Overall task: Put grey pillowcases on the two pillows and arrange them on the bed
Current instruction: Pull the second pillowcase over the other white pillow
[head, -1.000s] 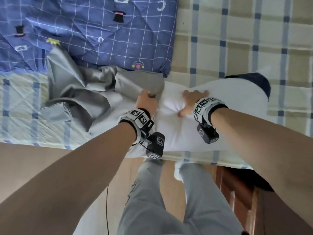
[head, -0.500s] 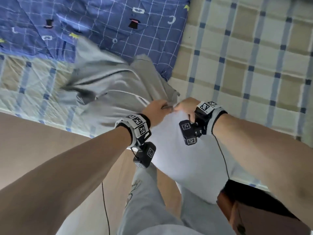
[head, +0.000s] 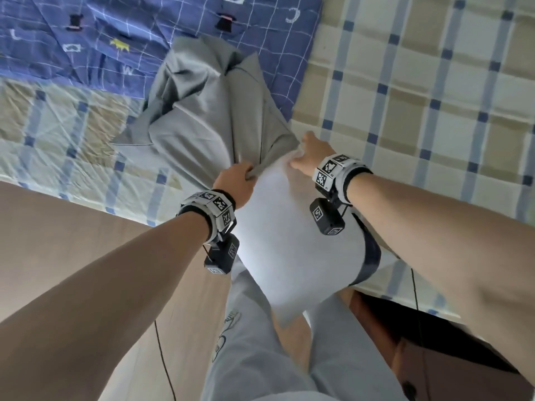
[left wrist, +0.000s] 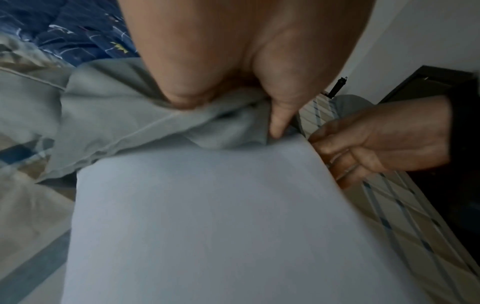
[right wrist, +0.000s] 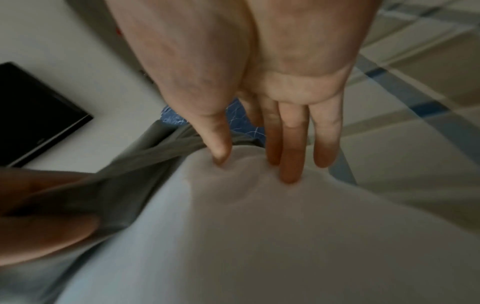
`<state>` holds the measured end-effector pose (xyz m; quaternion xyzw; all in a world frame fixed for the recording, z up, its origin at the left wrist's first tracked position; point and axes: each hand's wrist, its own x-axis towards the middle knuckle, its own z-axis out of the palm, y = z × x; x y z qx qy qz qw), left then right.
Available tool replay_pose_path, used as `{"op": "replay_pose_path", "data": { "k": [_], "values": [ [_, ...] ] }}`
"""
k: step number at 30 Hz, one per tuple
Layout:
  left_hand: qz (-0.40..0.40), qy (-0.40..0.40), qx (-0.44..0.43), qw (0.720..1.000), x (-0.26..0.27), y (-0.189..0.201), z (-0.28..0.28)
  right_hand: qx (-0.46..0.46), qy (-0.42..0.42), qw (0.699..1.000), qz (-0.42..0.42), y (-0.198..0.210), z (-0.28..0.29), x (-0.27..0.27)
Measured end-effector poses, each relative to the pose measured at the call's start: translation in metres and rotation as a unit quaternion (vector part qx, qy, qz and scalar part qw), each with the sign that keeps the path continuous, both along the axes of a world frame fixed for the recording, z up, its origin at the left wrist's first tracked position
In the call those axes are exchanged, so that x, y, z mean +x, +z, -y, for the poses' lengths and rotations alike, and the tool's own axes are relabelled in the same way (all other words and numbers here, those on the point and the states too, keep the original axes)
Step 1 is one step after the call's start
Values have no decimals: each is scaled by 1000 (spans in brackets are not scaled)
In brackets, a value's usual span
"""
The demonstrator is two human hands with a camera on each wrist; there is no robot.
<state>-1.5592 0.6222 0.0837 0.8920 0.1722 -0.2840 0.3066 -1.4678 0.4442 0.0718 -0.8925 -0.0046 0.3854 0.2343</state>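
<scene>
a white pillow point(head: 289, 241) is seen from above, tilted across the near edge of a bed point(head: 434, 96), its far end on the mattress and its near end hanging over the person's grey trouser legs point(head: 260, 357). a grey pillowcase point(head: 208, 111) is pulled over the far end of the pillow only; the rest of the case lies crumpled on the bed, partly on a blue patterned quilt point(head: 115, 30). most of the pillow is left bare.

the left hand point(head: 236, 182) is closed in a tight grip on the open edge of the pillowcase, with the cloth bunched between thumb and curled fingers, as the left wrist view shows. the right hand point(head: 311, 153) is pressed against the far right corner of the pillow, just beside the hem of the case; its fingers point(right wrist: 291, 164) are nearly straight and are dug into the white fabric together with the thumb, so a fold is pinched lightly. the two hands are near each other.

the bed is covered by a beige and blue checked sheet point(head: 419, 68). a wooden floor point(head: 72, 227) is seen to the left below.
</scene>
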Motion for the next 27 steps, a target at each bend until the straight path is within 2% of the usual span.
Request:
{"op": "replay_pose_path", "data": {
  "k": [3, 5, 7, 9, 11, 13, 15, 17, 22, 25, 27],
  "values": [
    [-15, -38, -16, 999, -8, -6, -5, -26, 73, 996, 37, -9, -12, 14],
    [-5, -27, -2, 1000, -17, -12, -15, -45, 129, 989, 59, -12, -22, 16],
    [-10, 33, 75, 997, -30, -22, -35, -51, 158, 982, 91, -12, -32, 12],
    [-75, 100, 135, 983, -45, -32, -58, -57, 184, 972, 138, -8, -43, 3],
    [-138, 154, 146, 967, -58, -41, -76, -65, 232, 953, 185, -2, -56, -12],
    [-151, 175, 146, 962, -65, -50, -88, -77, 308, 926, 205, 5, -72, -34],
    [-143, 168, 116, 968, -68, -62, -94, -106, 387, 897, 186, 5, -88, -58],
    [-133, 161, 76, 975, -69, -73, -94, -143, 431, 874, 173, -4, -103, -74],
    [-103, 153, 23, 982, -67, -89, -95, -192, 396, 872, 217, -27, -140, -75],
    [-130, 103, -26, 986, -78, -87, -95, -214, 402, 863, 218, -25, -151, -73],
    [-161, 123, -102, 974, -90, -86, -89, -201, 418, 850, 249, -18, -153, -70]
  ]
}}
